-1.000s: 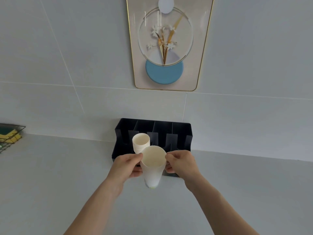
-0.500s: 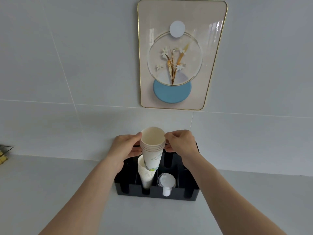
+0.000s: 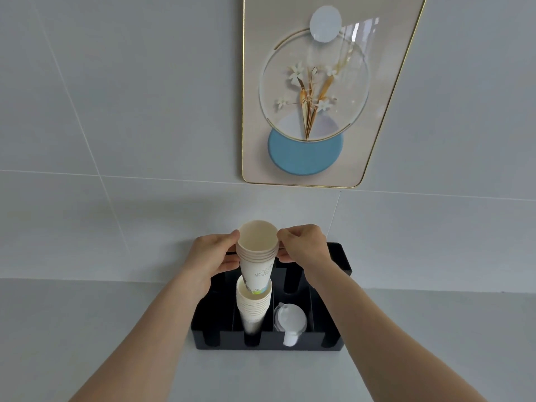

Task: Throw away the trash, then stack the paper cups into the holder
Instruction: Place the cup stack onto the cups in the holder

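A black cup holder [image 3: 333,342] with several slots stands on the grey counter against the wall. In its second slot from the left rests a stack of white paper cups [image 3: 253,309]. Above it I hold a smaller stack of nested paper cups [image 3: 257,264], mouth towards me, its bottom end dipping into the top cup of the lower stack. My left hand [image 3: 211,258] pinches the rims from the left and my right hand [image 3: 303,246] from the right. White plastic lids [image 3: 290,317] sit in the slot to the right.
A gold-framed picture [image 3: 324,91] with a flower design hangs on the tiled wall above the holder. Grey counter [image 3: 87,329] spreads to both sides and in front.
The held stack has gone from in front of the holder up and over it, then down so its bottom enters the stack in the slot. My view has come closer.
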Action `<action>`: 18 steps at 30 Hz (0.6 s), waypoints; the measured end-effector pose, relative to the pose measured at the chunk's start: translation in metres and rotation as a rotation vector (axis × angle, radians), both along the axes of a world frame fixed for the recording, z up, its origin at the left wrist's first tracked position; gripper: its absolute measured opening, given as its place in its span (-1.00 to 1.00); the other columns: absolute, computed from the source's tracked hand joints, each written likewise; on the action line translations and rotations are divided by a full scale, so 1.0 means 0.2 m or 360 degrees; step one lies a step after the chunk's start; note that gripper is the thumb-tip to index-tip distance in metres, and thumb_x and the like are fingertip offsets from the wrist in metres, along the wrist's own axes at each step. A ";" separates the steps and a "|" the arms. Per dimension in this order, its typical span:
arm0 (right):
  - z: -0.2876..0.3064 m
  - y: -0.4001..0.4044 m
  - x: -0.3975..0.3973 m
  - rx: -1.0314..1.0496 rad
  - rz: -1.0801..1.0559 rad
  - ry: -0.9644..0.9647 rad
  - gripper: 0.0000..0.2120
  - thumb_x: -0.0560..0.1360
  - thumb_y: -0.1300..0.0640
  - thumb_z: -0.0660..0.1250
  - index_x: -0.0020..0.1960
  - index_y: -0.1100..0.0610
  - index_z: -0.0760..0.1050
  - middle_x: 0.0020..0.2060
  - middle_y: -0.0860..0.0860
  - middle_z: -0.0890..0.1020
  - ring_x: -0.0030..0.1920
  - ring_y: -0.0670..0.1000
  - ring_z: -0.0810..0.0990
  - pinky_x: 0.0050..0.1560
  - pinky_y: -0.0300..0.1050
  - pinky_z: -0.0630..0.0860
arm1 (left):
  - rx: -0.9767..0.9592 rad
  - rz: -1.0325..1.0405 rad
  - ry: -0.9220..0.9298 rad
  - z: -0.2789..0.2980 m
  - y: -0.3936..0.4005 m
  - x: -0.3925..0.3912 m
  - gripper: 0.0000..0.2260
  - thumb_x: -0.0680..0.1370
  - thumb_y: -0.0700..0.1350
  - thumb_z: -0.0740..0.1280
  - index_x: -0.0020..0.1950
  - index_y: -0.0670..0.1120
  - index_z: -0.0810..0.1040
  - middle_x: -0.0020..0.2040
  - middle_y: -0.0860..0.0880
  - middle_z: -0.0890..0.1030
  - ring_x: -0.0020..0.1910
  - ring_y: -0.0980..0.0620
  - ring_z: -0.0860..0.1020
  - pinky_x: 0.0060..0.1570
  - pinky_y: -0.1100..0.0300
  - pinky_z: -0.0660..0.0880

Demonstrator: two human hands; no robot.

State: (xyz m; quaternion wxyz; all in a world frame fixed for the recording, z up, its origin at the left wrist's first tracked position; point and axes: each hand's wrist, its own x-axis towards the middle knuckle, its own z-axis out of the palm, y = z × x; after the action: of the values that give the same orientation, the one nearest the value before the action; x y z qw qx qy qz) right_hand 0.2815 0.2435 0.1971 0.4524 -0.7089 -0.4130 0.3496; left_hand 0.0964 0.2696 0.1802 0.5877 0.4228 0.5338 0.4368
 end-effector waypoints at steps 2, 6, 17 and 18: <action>-0.05 0.03 -0.01 -0.0035 -0.0013 0.0015 -0.79 0.46 0.19 0.33 -0.21 0.26 0.70 -0.27 0.20 0.76 -0.20 0.20 0.76 -0.03 0.12 0.73 | -0.0028 -0.0013 0.0003 -0.05 0.03 0.00 -0.85 0.59 -0.07 0.40 -0.05 -0.14 0.67 -0.15 -0.11 0.71 -0.22 -0.05 0.67 -0.03 0.02 0.65; -0.15 0.07 -0.02 -0.0121 -0.0022 -0.0021 -0.78 0.44 0.19 0.32 -0.22 0.26 0.70 -0.28 0.19 0.76 -0.22 0.17 0.76 0.00 0.10 0.72 | -0.0076 -0.0052 0.0025 -0.16 0.09 -0.02 -0.86 0.59 -0.07 0.39 -0.06 -0.12 0.68 -0.17 -0.09 0.70 -0.24 -0.03 0.67 -0.10 0.08 0.65; -0.39 0.13 -0.02 -0.0289 0.0026 -0.0109 -0.76 0.42 0.23 0.28 -0.35 0.18 0.67 -0.33 0.14 0.75 -0.35 0.08 0.70 -0.05 0.15 0.72 | -0.0198 -0.0086 0.0178 -0.42 0.16 -0.02 -0.82 0.59 -0.07 0.40 0.08 -0.16 0.65 -0.03 -0.16 0.70 -0.18 -0.04 0.68 -0.20 0.15 0.63; -0.40 0.12 -0.02 -0.0302 0.0035 -0.0114 -0.75 0.42 0.23 0.28 -0.36 0.18 0.66 -0.33 0.14 0.75 -0.33 0.11 0.72 -0.06 0.15 0.72 | -0.0196 -0.0086 0.0200 -0.44 0.17 -0.02 -0.82 0.59 -0.07 0.40 0.08 -0.16 0.65 -0.03 -0.16 0.70 -0.18 -0.04 0.67 -0.22 0.16 0.63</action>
State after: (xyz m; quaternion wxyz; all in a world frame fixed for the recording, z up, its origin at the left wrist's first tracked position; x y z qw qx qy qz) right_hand 0.2780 0.2684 0.1162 0.3644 -0.7559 -0.4017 0.3667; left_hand 0.0932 0.3029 0.0921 0.5897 0.4268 0.5837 0.3598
